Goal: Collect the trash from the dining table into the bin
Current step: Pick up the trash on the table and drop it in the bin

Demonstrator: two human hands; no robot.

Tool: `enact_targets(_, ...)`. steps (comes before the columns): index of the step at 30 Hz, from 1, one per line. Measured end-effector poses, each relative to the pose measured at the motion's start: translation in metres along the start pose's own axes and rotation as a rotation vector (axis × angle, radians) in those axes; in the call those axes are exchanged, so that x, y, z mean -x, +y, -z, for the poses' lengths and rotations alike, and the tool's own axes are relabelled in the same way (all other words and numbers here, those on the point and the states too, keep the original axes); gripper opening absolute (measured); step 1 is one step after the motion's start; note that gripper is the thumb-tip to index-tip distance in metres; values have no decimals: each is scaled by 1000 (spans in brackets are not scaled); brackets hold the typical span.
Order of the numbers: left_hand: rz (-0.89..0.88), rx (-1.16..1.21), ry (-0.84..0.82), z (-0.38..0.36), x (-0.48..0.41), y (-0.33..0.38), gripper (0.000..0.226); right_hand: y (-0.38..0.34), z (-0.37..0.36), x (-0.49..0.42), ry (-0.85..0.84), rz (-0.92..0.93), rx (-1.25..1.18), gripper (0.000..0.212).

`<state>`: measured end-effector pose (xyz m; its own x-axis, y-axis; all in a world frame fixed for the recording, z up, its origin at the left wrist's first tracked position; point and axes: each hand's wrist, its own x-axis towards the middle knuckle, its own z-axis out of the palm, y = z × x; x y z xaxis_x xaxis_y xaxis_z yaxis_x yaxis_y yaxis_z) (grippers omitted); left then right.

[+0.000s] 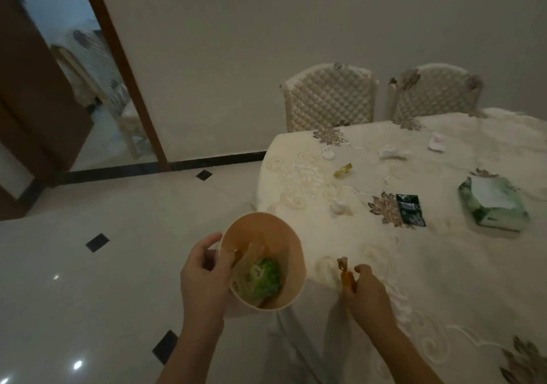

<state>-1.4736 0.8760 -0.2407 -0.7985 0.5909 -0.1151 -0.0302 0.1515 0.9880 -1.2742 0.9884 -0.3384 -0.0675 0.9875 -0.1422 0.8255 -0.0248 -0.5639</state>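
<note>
- Head view: left hand (204, 274) grips the rim of the small round peach plastic bin (291, 253), thumb outside, fingers hooked over the near-left lip. The bin is held off the table's near-left corner, tilted toward the person, with a clear bag with green contents and an orange scrap already inside.
- Right hand (365, 290) is pinched closed on a thin orange crinkly wrapper (346, 277) at the near edge of the cream embroidered tablecloth-covered dining table (444, 280), just beside the bin. The wrapper looks light, soft and slippery; a pinch near the middle should hold it, and a short carry to the bin suits it.
- Trash left on the cloth: small white crumpled wad (339, 207) near the left edge; yellow-green twisted candy wrapper (342, 170) farther back; flat dark green foil packet (410, 210) mid-table; white crumpled tissue (390, 152) and another white scrap with a pink tint (436, 143) toward the far edge; small white round piece (328, 155) near the far-left corner.
- All look near weightless. The flat foil packet lies flush on the cloth, so lifting it by an edge or corner seems best; the tissues crush, so any pinch works.
- Green-and-white soft tissue pack (492, 206) toward the right side looks in use, probably not trash.
- Two quilted cream chairs (330, 96) stand at the far edge.
</note>
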Motion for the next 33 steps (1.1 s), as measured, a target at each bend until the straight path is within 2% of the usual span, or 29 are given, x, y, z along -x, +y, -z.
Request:
enact_targets(3,-3,10,-55,4,-19,4,24,-28,18,3,139,40,-165,33)
enact_targets(6,3,29,-107,7,-34,8,22,-79,42,12,332,252,-329,22)
enact_targets(8,-3,31,-140,9,-42,10,22,-113,52,22,374,391,-400,21)
enact_targets(11,-16,36,-186,14,-51,14,25,-153,50,36,256,535,-376,25)
enact_targets(14,-17,51,-216,19,-58,16,20,-177,28,44,18,618,-140,25)
enact_targets(18,-25,64,-241,21,-67,14,18,-193,-8,32,-184,560,195,25)
enact_targets(21,-20,67,-246,20,-79,12,20,-193,-17,22,-192,638,191,24)
enact_targets(23,-14,62,-245,14,-91,10,24,-189,-9,14,-44,696,13,21)
enact_targets(25,-12,49,-241,6,-104,12,27,-180,3,-3,182,656,-128,20)
enact_targets(27,-14,59,-236,-5,-118,17,26,-165,11,-29,340,532,-207,19)
enact_targets(30,-46,59,-246,-26,-141,28,25,-131,6,-76,345,279,-194,28)
enact_targets(33,-85,45,-273,-52,-169,41,23,-93,-8,-118,304,112,-142,38)
